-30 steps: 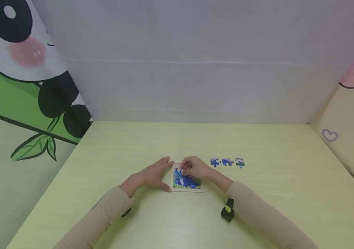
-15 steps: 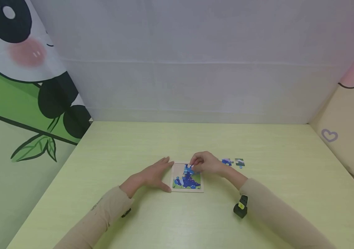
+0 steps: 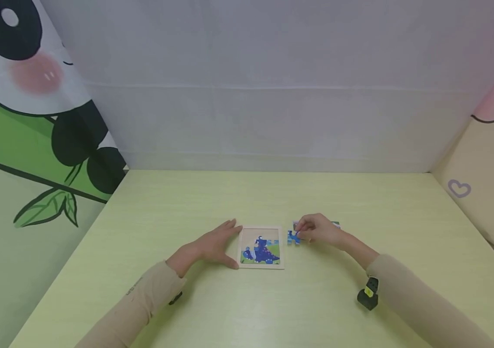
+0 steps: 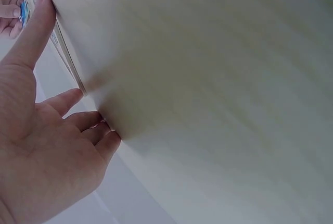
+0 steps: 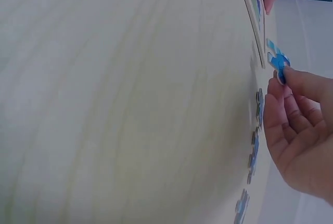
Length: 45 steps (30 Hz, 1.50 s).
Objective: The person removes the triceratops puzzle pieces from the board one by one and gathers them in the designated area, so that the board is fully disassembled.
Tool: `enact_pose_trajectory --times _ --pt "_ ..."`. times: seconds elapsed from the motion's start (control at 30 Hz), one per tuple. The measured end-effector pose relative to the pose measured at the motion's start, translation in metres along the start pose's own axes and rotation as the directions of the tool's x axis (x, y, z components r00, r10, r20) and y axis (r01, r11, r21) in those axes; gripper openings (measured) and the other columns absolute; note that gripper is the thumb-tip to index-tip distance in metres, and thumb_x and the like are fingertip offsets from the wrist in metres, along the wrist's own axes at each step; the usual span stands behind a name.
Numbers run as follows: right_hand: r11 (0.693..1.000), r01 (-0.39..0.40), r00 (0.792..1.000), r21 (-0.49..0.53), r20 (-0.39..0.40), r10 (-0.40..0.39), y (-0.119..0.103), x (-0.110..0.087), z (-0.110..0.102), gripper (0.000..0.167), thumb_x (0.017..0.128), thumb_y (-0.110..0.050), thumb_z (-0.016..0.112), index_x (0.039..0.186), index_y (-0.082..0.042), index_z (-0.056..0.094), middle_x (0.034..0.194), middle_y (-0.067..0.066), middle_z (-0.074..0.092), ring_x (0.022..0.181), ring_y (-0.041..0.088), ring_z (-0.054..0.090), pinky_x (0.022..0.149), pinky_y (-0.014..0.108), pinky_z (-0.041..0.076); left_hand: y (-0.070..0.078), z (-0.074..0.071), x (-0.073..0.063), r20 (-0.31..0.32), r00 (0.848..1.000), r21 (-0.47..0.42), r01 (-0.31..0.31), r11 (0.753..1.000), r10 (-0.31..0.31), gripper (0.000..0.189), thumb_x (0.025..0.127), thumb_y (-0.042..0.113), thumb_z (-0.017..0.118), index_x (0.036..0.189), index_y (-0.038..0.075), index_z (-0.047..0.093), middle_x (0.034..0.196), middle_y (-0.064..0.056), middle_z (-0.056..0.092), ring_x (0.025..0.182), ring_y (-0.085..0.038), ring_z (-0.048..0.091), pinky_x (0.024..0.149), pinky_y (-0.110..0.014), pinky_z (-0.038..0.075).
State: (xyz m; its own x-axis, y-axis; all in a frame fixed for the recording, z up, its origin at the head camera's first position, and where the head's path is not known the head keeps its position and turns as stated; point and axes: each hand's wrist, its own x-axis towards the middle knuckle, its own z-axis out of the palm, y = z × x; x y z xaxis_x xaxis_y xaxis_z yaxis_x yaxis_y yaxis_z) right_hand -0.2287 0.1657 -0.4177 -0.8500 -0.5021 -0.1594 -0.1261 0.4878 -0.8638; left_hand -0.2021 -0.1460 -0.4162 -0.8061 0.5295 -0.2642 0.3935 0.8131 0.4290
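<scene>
In fingers [image 5: 307, 84] of right hand [image 3: 322, 231], pinched: blue puzzle piece [image 5: 279, 59].
Touching frame [image 3: 261, 266] at left corners on bench [image 3: 229, 309] with spread left hand [image 3: 216, 244], apparently to stop sliding.

The pale tabletop [image 3: 212, 304] here carries a puzzle frame [image 3: 250, 237] touching the left grip [image 3: 215, 245], three loose pieces [image 5: 253, 156] near the right grip [image 3: 319, 229].

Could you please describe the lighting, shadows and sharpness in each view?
Head view: soft light, faint shadows beside the sleeves, pale sheen on the table; left wrist view: dim, blurry shadow beside the left hand; right wrist view: hazy, loose puzzle pieces soft-edged.
</scene>
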Motion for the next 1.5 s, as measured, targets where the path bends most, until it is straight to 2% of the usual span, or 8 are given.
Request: enact_pose_trajectory --times 0.33,0.6,0.9,1.17,1.5 --pt "0.996 -0.021 0.999 -0.081 -0.034 0.018 0.011 -0.006 -0.007 0.010 0.084 -0.003 0.061 0.092 0.003 0.060 0.081 0.007 0.060 0.066 0.015 0.051 0.055 0.026 0.048 -0.002 0.000 0.003 -0.004 1.000 -0.005 -0.007 1.000 0.007 0.100 0.065 0.040 0.079 0.143 0.006 0.026 0.150 -0.016 0.012 0.138 -0.031 0.008 0.111 -0.045 0.015" --pt "0.993 -0.041 0.997 -0.114 -0.064 0.034 0.016 -0.004 -0.008 0.007 0.083 -0.002 0.061 0.090 0.000 0.061 0.078 0.005 0.057 0.062 0.013 0.048 0.050 0.021 0.044 -0.001 -0.001 0.006 -0.006 1.000 -0.003 -0.008 1.000 0.008 0.100 0.065 0.041 0.078 0.143 0.006 0.026 0.150 -0.016 0.012 0.138 -0.031 0.007 0.111 -0.045 0.015" --pt "0.987 -0.036 0.994 -0.155 -0.104 0.020 0.020 -0.001 -0.009 0.008 0.082 -0.002 0.062 0.090 0.000 0.063 0.076 0.004 0.058 0.063 0.014 0.050 0.049 0.021 0.045 0.000 -0.001 0.008 -0.007 1.000 -0.012 0.002 1.000 -0.002 0.100 0.065 0.041 0.079 0.143 0.007 0.027 0.150 -0.015 0.012 0.138 -0.030 0.007 0.111 -0.046 0.015" --pt "0.982 0.001 0.994 -0.187 -0.107 -0.022 0.020 0.000 -0.011 0.009 0.081 -0.003 0.064 0.089 0.000 0.065 0.075 0.003 0.058 0.063 0.013 0.048 0.048 0.019 0.041 -0.001 0.000 0.010 -0.008 1.000 -0.003 0.013 1.000 -0.013 0.100 0.064 0.042 0.079 0.143 0.007 0.027 0.150 -0.014 0.012 0.138 -0.030 0.007 0.111 -0.045 0.015" --pt "0.979 -0.010 0.995 -0.203 -0.096 -0.009 0.017 0.000 -0.011 0.008 0.080 -0.003 0.064 0.088 0.000 0.066 0.073 0.002 0.058 0.061 0.013 0.046 0.048 0.019 0.039 0.000 -0.001 0.010 -0.007 1.000 0.003 0.016 1.000 -0.016 0.100 0.064 0.042 0.079 0.143 0.007 0.027 0.150 -0.015 0.013 0.138 -0.029 0.008 0.111 -0.044 0.015"
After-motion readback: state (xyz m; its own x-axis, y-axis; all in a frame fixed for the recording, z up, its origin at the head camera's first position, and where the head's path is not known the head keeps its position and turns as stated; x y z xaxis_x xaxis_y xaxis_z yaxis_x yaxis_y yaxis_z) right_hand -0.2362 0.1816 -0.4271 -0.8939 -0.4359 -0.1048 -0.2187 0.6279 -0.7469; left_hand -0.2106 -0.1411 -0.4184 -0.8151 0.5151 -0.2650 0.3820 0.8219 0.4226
